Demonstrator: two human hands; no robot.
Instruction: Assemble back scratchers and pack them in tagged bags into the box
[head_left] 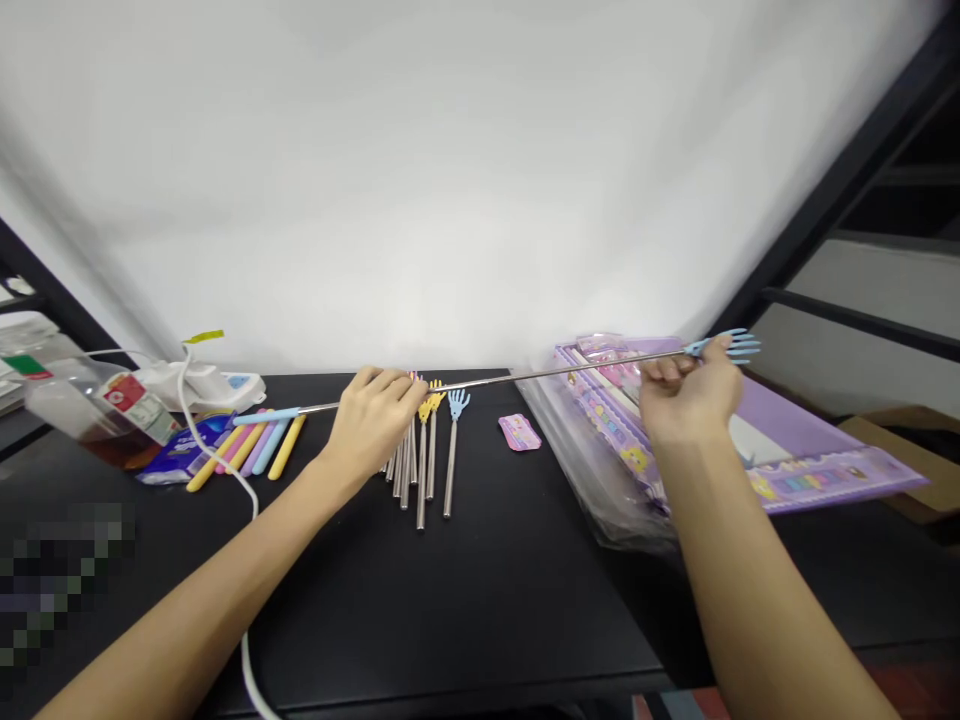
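A telescopic back scratcher (pixel 551 372) with a blue handle and a blue hand-shaped head stretches, pulled long, across the view above the table. My left hand (pixel 377 412) is closed around its metal rod near the handle. At the far end, my right hand (pixel 686 390) pinches the rod just below the blue head. Beneath the rod lie several metal rods with hand-shaped heads, among them a blue-headed one (pixel 452 450) and a yellow-headed one (pixel 421 465). Loose coloured handles (pixel 259 445) in yellow, pink, purple and blue lie in a row to the left.
A small pink card (pixel 519 432) lies on the black table (pixel 480 600). Purple printed packaging (pixel 817 485) and clear plastic bags (pixel 600 500) spread at the right. On the left are a bottle of brown liquid (pixel 112 410), a blue packet (pixel 184 450), a power strip (pixel 240 387) and a white cable (pixel 251 580).
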